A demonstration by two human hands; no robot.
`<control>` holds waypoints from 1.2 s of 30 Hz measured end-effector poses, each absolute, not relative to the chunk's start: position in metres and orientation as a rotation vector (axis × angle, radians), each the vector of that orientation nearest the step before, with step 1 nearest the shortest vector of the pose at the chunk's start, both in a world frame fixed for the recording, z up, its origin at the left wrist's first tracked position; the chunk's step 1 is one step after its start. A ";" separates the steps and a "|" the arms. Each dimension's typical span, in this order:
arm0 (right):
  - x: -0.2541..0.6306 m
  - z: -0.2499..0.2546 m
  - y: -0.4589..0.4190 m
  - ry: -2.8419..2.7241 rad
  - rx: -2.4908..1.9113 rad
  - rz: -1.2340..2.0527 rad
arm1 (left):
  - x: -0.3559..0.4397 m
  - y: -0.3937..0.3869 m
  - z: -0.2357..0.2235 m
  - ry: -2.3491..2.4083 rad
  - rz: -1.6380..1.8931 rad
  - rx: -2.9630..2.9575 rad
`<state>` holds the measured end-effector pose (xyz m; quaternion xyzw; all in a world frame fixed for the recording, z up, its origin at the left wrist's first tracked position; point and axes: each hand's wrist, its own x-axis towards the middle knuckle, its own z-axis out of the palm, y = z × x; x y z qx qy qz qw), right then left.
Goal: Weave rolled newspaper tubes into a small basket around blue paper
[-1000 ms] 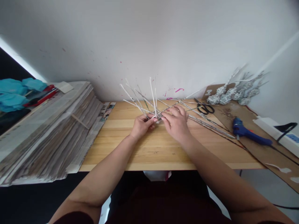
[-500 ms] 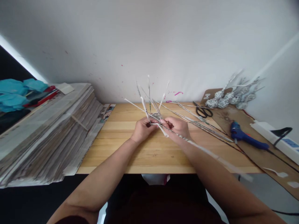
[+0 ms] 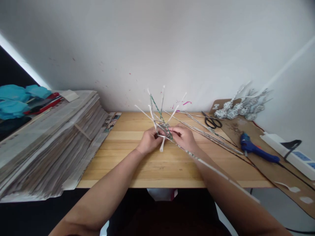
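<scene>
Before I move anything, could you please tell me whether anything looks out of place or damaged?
Yes: pink marks stand out against the pale wall behind the table, and dark smudges soil the cardboard near the glue gun. The held paper strips show no obvious damage.

- Single view, head-worn: above the near edge of the table (image 3: 169,170), wearer's side.
- Faces forward and down, across the table to the wall (image 3: 157,49) behind it.
- Fairly near: left hand (image 3: 149,141) and right hand (image 3: 184,136) mid-frame, over the table.
- Wide take: paper stack (image 3: 59,144) at the table's left, power strip (image 3: 272,141) at its right.
</scene>
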<state>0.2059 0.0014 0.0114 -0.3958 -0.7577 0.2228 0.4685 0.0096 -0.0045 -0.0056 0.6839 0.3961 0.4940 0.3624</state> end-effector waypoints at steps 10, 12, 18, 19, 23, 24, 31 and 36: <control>0.200 0.013 -0.006 -1.934 -1.118 0.909 | 0.006 -0.010 -0.002 0.982 1.053 1.979; 0.199 0.013 -0.005 -1.829 -1.151 0.933 | 0.007 -0.010 -0.003 0.967 1.073 1.952; 0.201 0.016 -0.003 -1.586 -1.012 1.088 | 0.010 -0.008 -0.005 0.959 1.157 1.610; 0.202 0.018 -0.003 -1.552 -1.011 1.126 | 0.010 -0.007 -0.004 0.970 1.166 1.553; 0.202 0.022 -0.001 -1.394 -0.978 1.261 | 0.008 -0.010 0.005 1.033 1.185 1.481; 0.202 0.022 0.000 -1.349 -0.961 1.292 | 0.008 -0.010 0.008 1.038 1.183 1.467; 0.198 0.021 -0.001 -1.312 -0.971 1.292 | 0.011 -0.009 0.007 1.050 1.263 1.275; 0.195 0.024 -0.009 -1.402 -1.030 1.161 | 0.013 -0.008 0.006 1.089 1.350 1.264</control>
